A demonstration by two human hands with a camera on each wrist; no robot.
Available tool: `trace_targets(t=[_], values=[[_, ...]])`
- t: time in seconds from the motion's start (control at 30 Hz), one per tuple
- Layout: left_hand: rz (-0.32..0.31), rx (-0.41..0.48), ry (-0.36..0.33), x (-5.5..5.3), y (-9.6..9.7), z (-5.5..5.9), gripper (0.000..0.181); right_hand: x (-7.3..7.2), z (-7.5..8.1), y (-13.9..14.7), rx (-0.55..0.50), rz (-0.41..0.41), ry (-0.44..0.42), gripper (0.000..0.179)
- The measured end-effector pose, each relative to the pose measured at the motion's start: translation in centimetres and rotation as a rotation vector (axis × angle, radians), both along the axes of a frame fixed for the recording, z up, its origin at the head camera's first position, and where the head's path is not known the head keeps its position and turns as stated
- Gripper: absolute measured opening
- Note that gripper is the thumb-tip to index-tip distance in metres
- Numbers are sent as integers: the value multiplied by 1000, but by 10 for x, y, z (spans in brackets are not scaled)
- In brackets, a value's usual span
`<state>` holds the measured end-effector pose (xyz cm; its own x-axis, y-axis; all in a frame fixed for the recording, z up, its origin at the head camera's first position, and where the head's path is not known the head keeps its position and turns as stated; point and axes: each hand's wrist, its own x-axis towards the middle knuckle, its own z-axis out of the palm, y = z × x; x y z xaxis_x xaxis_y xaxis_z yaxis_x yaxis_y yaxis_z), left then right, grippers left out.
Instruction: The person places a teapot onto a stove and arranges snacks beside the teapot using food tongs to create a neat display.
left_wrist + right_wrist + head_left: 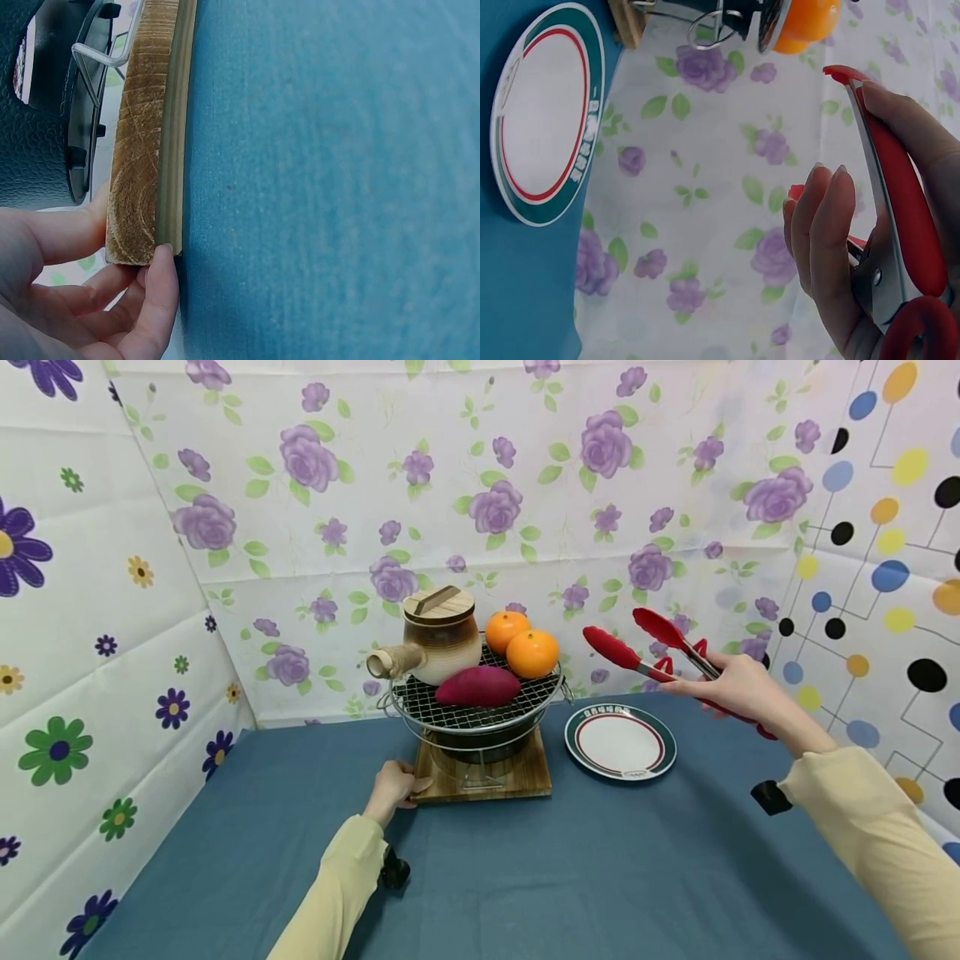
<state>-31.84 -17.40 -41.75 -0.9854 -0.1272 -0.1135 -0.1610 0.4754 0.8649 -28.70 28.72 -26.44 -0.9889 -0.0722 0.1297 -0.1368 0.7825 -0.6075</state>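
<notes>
My left hand (pixel 393 785) grips the near left corner of a square wooden board (pixel 480 794), thumb on top and fingers at its edge. On that board stands a small stove with a round wire grill rack (pixel 420 714). The rack bears a clay teapot (pixel 442 647) with a wooden lid, a purple sweet potato (pixel 478 687) and two oranges (pixel 533 653). My right hand (pixel 742 689) holds red-tipped tongs (pixel 678 639) in the air, their arms spread with nothing between the tips. Below and left of them lies a white plate (pixel 620 742) with a green rim.
A blue cloth (pixel 480 877) covers the table. Flowered sheets (pixel 420 468) hang close behind the stove, and more patterned sheets stand at the left and right sides.
</notes>
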Motion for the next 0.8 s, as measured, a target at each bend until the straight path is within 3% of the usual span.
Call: trace_targets(t=[0.27, 0.5, 0.8], values=[[-7, 4, 23, 1, 0, -1, 49, 0, -10, 12, 25, -25, -8, 64], [-6, -18, 29, 0, 1, -2, 36, 0, -17, 21, 17, -37, -48, 66], [-5, -15, 25, -1, 1, -3, 37, -3, -31, 37, 18, -84, -103, 67]])
